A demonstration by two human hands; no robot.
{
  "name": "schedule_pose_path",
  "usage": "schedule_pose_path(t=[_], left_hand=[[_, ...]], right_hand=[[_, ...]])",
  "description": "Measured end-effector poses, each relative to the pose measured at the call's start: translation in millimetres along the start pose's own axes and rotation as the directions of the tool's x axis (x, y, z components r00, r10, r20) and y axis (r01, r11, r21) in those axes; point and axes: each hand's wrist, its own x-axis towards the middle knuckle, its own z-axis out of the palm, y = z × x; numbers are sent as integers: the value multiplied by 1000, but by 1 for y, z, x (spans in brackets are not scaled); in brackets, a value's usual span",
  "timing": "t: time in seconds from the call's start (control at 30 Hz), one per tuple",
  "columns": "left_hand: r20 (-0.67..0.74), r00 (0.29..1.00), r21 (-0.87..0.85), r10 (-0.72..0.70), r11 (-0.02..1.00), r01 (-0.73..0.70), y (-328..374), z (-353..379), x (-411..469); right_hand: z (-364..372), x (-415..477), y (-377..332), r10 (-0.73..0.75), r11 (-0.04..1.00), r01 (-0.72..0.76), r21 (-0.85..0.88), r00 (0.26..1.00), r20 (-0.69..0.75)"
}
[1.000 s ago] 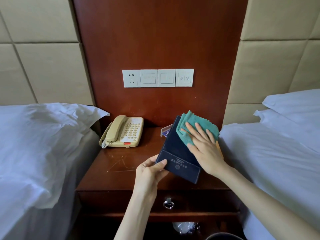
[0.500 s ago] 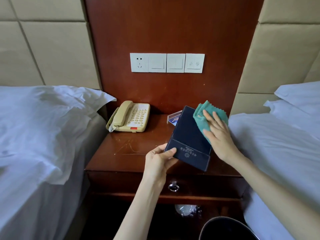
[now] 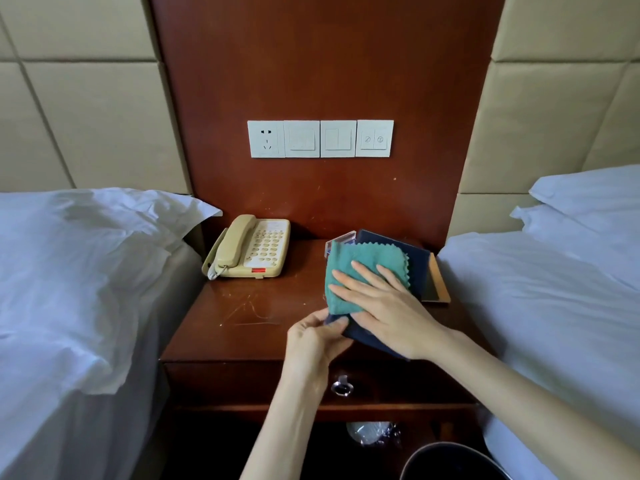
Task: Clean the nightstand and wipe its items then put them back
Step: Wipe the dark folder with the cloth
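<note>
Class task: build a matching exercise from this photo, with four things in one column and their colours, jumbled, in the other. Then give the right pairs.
Things
1 telephone
2 cloth
3 folder
4 switch panel

Colours
a dark blue
b white
c beige
d teal

Pairs: 1-c, 2-d, 3-a, 4-b

The scratched wooden nightstand is occupied by a beige telephone at left rear and a wood-edged board at right.
</note>
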Motion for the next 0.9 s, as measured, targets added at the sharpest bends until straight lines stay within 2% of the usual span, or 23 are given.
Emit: schedule_pose_path(t=[0.2,0.33,0.47,0.6,0.7,0.77,0.83,0.9], left_hand=[[33,999,-9,-23,1000,23,-11,2,-2],[78,997,43,-17,999,13,-8,6,-2],[79,997,49,-11,999,7,-9,9,-3],[76,997,66,9,998,-15,-7,10,-1],[93,995,76,41,996,-48,-2,10,-2],[91,994,43,61,997,-65,2,8,-2],[79,994,-10,72,997,-72,5,8,1],[68,995,-69,75,995,-71,4,11,4]], right_hand=[[-10,18,6,9,995,-9,-99,1000,5],[-12,14,35,172,983,-177,-54,981,-89],[-16,11,55,369,929,-369,32,913,-172],[-20,5,64,526,845,-531,61,806,-271],[-34,1,76,689,724,-660,201,677,-259],[-43,-1,79,752,645,-618,450,618,-230],[-50,-2,77,811,445,-422,790,563,-156],[-51,0,69,844,201,-166,965,530,-85]])
